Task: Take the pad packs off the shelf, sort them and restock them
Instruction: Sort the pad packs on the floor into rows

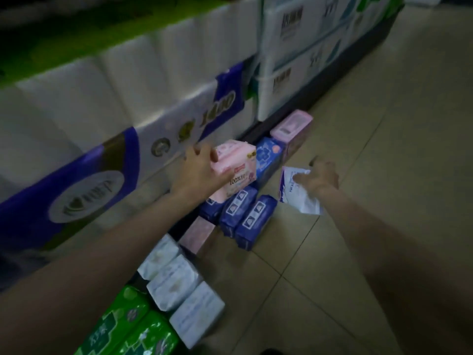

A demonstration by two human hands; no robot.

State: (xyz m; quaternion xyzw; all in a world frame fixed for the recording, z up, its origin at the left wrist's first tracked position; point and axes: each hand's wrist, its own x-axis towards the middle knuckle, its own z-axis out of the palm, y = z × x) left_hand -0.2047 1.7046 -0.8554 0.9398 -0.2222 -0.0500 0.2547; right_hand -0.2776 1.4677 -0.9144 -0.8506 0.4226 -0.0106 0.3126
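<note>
My left hand [198, 167] grips a pink pad pack [236, 165] above a row of packs on the floor beside the shelf base. My right hand [321, 175] holds a white and purple pad pack [298, 193] just above the tiles, to the right of the row. Below the pink pack lie dark blue packs [247, 213]. A blue pack [267, 160] and a lilac pack [291, 131] stand farther back. A pale pink pack [197, 234], white packs [176, 280] and green packs [128, 326] continue the row toward me.
Big white and purple tissue roll bundles [107, 124] fill the low shelf on the left. White tissue bales [294, 60] are stacked behind them. Beige tiled floor [371, 149] stretches to the right.
</note>
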